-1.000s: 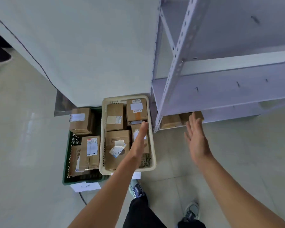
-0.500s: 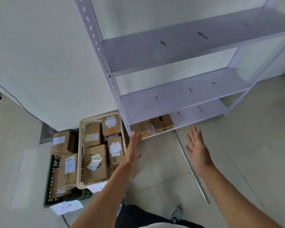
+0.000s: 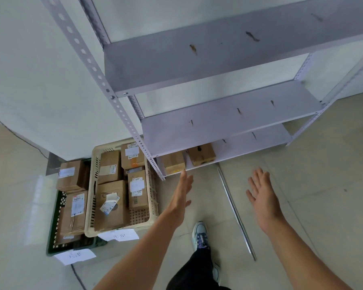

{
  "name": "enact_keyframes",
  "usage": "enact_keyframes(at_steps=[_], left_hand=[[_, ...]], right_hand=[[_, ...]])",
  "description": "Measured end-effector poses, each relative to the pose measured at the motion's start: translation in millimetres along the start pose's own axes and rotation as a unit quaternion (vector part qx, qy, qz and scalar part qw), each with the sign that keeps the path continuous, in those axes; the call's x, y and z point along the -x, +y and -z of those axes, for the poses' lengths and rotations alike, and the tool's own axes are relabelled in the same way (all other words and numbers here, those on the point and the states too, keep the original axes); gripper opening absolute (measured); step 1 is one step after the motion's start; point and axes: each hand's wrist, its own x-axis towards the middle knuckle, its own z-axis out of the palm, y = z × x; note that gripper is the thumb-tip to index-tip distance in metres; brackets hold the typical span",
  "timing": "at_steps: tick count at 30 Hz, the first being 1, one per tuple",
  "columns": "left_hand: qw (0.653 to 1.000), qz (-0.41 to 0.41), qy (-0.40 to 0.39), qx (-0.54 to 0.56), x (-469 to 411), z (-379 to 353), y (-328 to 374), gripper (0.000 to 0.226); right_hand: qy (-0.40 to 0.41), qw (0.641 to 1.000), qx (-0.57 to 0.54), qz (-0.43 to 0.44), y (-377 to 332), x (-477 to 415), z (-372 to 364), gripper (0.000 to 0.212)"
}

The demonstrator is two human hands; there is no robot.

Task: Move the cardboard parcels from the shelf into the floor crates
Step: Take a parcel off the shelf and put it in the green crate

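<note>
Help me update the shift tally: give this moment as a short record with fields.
On shelf: left parcel and right parcel, both on the bottom shelf
Cream crate: several parcels inside
Green crate: at least two parcels
Left hand: open, empty, fingertips near left parcel
Right hand: open, empty, above the floor
Floor: metal rod lying by the shelf

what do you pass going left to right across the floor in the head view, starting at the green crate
green crate → cream crate → left hand → metal rod → right hand
</note>
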Motion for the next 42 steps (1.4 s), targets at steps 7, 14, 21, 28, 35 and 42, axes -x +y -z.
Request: enact_keyframes(at_steps=[7,14,21,28,35,42], left_hand=[[0.998,0.051,0.004,0.020,-102.9,-12.8,-4.3,0.079],[0.996,0.087,0.017,0.009,-215.5,-9.8,-42.0,0.073],[0.991,0.124,0.042,0.008,-339.2,-12.1,-111.3,0.073],[0.988,0.118,0.098,0.028,-468.7,-16.8,-153.6,0.069],[0.985,0.099,0.138,0.025,-583.4,-3.2,-166.5,0.075],[0.986,0.039,0.164,-0.011,-676.4,8.4,-188.0,0.085]], right_hand=[[0.016,0.998,0.029,-0.047,14.9,-103.8,13.9,0.085],[0.022,0.994,0.071,-0.084,72.0,-234.2,27.1,0.060],[0.007,0.987,0.109,-0.118,153.0,-363.8,46.7,0.061],[-0.050,0.978,0.153,-0.134,221.7,-484.8,49.6,0.059],[-0.105,0.971,0.174,-0.126,260.8,-599.4,34.2,0.061],[-0.143,0.966,0.199,-0.087,293.7,-688.7,20.8,0.067]])
